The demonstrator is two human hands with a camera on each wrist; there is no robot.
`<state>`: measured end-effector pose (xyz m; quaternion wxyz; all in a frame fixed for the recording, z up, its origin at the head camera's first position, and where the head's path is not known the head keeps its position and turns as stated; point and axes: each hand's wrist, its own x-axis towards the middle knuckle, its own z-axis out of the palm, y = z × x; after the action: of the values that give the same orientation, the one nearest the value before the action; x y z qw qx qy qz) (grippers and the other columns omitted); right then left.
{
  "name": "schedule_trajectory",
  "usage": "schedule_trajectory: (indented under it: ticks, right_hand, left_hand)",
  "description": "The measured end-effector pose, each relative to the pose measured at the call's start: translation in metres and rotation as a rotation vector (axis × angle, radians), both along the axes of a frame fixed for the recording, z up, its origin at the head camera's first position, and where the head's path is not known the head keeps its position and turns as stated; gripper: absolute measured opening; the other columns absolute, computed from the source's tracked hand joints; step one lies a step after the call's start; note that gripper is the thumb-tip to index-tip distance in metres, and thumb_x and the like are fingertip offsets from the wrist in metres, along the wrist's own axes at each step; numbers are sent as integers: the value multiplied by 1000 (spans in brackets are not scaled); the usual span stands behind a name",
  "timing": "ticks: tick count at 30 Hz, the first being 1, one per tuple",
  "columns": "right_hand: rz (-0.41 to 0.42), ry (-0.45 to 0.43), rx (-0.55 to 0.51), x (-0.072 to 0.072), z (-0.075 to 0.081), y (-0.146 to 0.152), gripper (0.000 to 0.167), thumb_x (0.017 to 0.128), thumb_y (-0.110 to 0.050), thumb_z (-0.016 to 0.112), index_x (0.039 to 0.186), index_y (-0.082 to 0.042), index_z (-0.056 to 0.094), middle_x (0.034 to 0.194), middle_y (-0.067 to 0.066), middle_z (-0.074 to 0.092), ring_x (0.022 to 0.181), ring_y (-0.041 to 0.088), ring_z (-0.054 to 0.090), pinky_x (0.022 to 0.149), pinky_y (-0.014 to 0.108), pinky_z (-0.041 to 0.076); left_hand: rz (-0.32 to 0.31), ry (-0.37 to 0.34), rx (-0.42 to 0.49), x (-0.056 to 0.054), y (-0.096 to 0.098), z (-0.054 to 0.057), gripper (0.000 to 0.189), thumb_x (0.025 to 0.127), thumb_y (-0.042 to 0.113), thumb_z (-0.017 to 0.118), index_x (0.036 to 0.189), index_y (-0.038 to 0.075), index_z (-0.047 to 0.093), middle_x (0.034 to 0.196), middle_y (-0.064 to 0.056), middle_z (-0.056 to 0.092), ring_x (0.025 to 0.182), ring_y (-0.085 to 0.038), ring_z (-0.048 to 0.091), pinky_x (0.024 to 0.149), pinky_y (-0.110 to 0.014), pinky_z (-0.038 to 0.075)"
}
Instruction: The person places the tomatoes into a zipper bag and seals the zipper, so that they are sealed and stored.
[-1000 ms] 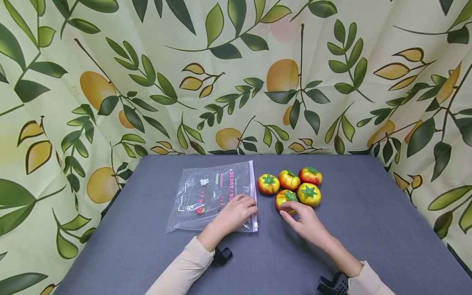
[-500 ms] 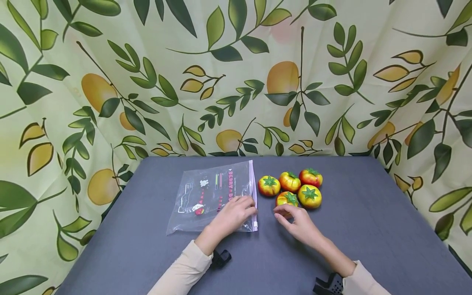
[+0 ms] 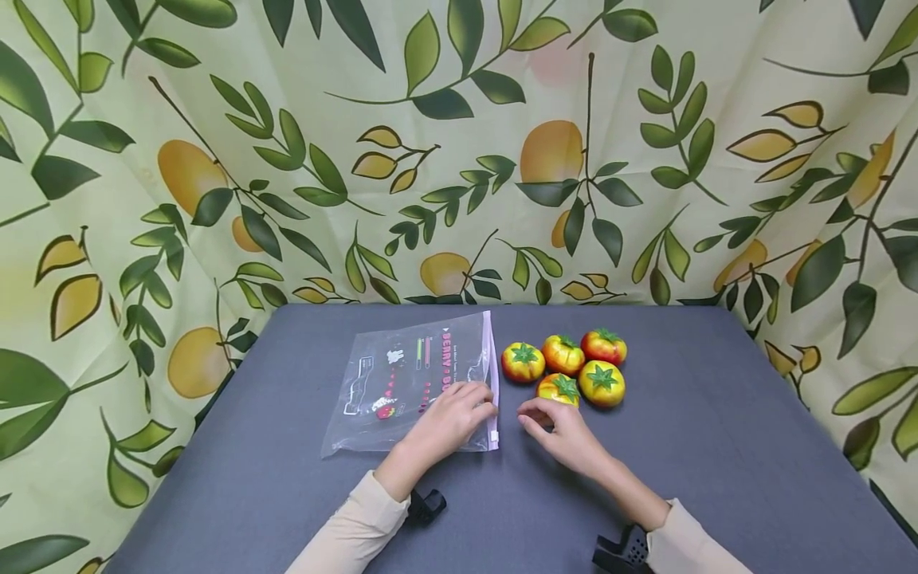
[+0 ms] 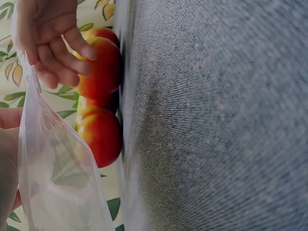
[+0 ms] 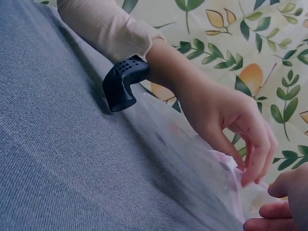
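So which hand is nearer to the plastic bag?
Left: the left hand grips the plastic bag at its zip edge; the right hand is right of that edge, apart from it.

From above, the head view looked down toward the far side of the bench (image 3: 717, 446). Low and close, the left wrist view faced right, the right one left, both catching the bag (image 3: 405, 363).

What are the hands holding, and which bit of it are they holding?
The left hand pinches the clear bag by its lilac zip edge. The right hand holds nothing.
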<state>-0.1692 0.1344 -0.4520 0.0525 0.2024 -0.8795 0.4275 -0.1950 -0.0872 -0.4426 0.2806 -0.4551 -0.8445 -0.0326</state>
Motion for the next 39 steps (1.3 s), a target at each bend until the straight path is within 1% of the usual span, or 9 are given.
schedule_trajectory:
  ticks: [6, 10, 14, 19, 25, 27, 32, 36, 39]
  right_hand:
    - [5, -7, -18, -4, -4, -6, 14, 89, -10, 65, 99, -2, 68, 89, 6, 72, 73, -1, 59, 68, 19, 53]
    - [13, -20, -19, -8, -6, -10, 15, 91, -12, 64, 100, -2, 68, 91, 8, 73, 75, 3, 62, 69, 18, 54]
    - [15, -45, -32, -12, -6, -14, 15, 92, -15, 63, 100, -3, 68, 92, 10, 73, 78, 8, 66, 70, 18, 54]
    - [-8, -107, -75, -17, -6, -20, 16, 92, -14, 62, 102, -2, 67, 90, 10, 72, 74, 8, 63, 67, 16, 52]
    - [-41, -184, -154, -23, -8, -26, 16, 93, -12, 61, 99, 2, 67, 83, 16, 71, 71, 20, 65, 63, 16, 52]
    - [-55, -200, -174, -24, -8, -28, 17, 93, -12, 61, 99, 3, 67, 83, 17, 71, 71, 22, 66, 63, 16, 52]
    - [-74, -216, -212, -27, -10, -32, 19, 93, -13, 61, 98, 5, 67, 83, 20, 71, 69, 19, 67, 63, 16, 53]
    - [-82, -214, -231, -29, -12, -34, 20, 93, -12, 61, 97, 7, 67, 81, 21, 71, 67, 16, 66, 63, 18, 55]
    - [-96, -236, -256, -30, -11, -36, 20, 93, -11, 61, 97, 8, 66, 80, 21, 70, 66, 14, 65, 62, 20, 56]
  left_hand:
    - [-4, 6, 28, 1, 0, 2, 15, 85, 8, 67, 95, 18, 70, 100, 5, 65, 105, -12, 61, 94, -28, 50]
    - [-16, 17, 54, 1, -1, 3, 14, 85, 8, 67, 94, 18, 70, 99, 5, 64, 103, -12, 61, 93, -28, 50]
    - [-34, 35, 76, 1, -1, 3, 13, 85, 7, 66, 93, 17, 69, 98, 4, 64, 102, -13, 61, 93, -28, 50]
    - [-39, 43, 88, 3, 0, 6, 13, 86, 8, 67, 93, 18, 70, 97, 5, 64, 101, -12, 61, 93, -27, 50]
    - [-34, 41, 79, 5, 0, 7, 14, 87, 7, 65, 95, 18, 70, 98, 6, 64, 102, -11, 61, 94, -26, 49]
    - [-36, 40, 82, 6, 0, 8, 14, 87, 7, 66, 94, 18, 70, 97, 6, 64, 103, -11, 61, 94, -26, 49]
    - [-43, 45, 94, 6, 1, 9, 12, 87, 8, 67, 93, 19, 69, 96, 6, 65, 104, -11, 61, 94, -26, 50]
    - [-37, 52, 87, 7, 1, 9, 12, 88, 9, 66, 93, 19, 69, 97, 7, 65, 105, -11, 61, 94, -26, 49]
    - [-32, 52, 80, 7, 0, 9, 12, 88, 9, 66, 93, 19, 69, 97, 7, 65, 105, -11, 61, 95, -25, 49]
